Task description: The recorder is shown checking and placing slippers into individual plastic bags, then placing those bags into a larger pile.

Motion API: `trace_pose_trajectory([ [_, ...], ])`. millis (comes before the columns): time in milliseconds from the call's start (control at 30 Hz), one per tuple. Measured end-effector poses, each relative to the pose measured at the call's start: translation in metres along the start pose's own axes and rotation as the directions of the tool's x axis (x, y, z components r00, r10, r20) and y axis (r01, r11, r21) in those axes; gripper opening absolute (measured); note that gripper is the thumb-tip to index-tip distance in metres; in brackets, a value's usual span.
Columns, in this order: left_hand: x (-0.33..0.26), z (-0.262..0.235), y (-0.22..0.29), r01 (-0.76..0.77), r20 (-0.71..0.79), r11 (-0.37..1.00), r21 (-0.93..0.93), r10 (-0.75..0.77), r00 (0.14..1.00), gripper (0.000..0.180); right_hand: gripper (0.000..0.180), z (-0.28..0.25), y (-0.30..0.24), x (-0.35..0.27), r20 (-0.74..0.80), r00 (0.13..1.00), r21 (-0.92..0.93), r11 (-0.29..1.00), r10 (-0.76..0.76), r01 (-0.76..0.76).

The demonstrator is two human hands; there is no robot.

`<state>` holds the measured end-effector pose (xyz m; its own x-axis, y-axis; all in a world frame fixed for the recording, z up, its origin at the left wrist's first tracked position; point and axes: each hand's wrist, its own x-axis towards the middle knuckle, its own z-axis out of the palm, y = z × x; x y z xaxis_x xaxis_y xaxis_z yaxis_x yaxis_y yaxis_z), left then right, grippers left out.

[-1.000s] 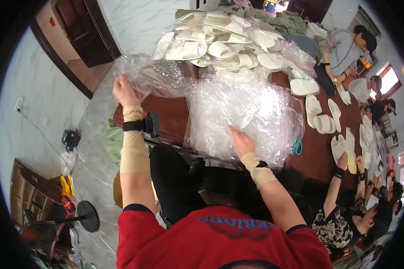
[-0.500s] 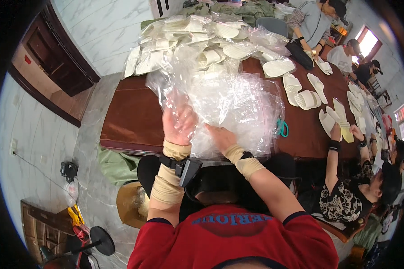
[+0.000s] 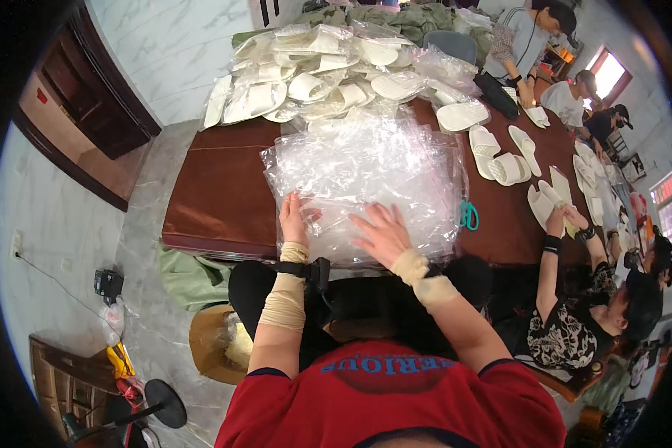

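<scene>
A stack of clear plastic bags [image 3: 381,168] lies in front of me on the brown table. My right hand [image 3: 383,235] rests on its near part, fingers spread and nothing gripped. At the near left of the stack, my left hand [image 3: 294,220] stands on edge with its fingers stretched out, touching the bags. Behind the stack rises a pile of white slippers [image 3: 325,60] in clear bags. Both of my wrists have beige wraps, and a dark device sits on the left one.
A teal scissors handle [image 3: 468,215] lies right of the bags. Loose white slippers [image 3: 509,169] are on the table [image 3: 216,194] farther right. A co-worker [image 3: 575,328] at the right handles slippers. A cardboard box [image 3: 210,343] stands on the floor at my left.
My left hand has come down from a raised clear bag to the stack's near left. That bag now lies flat. My right hand has spread its fingers and shifted slightly right.
</scene>
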<state>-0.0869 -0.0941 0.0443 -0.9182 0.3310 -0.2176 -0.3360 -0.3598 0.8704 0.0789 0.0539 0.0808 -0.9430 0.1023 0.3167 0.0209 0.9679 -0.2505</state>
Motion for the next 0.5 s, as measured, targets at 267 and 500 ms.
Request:
trace_pose_trajectory([
  [267,0.013,-0.014,-0.013,0.039,-0.055,0.996,-0.083,-0.043,0.998,0.037,0.047,0.001,0.102,-0.044,0.426,0.547,0.904,-0.323,0.721,-0.279],
  [500,-0.024,0.019,0.058,-0.091,0.321,0.995,-0.034,0.097,0.942,0.030,0.054,-0.009,0.112,-0.037,0.371,0.582,0.910,-0.408,0.723,-0.074],
])
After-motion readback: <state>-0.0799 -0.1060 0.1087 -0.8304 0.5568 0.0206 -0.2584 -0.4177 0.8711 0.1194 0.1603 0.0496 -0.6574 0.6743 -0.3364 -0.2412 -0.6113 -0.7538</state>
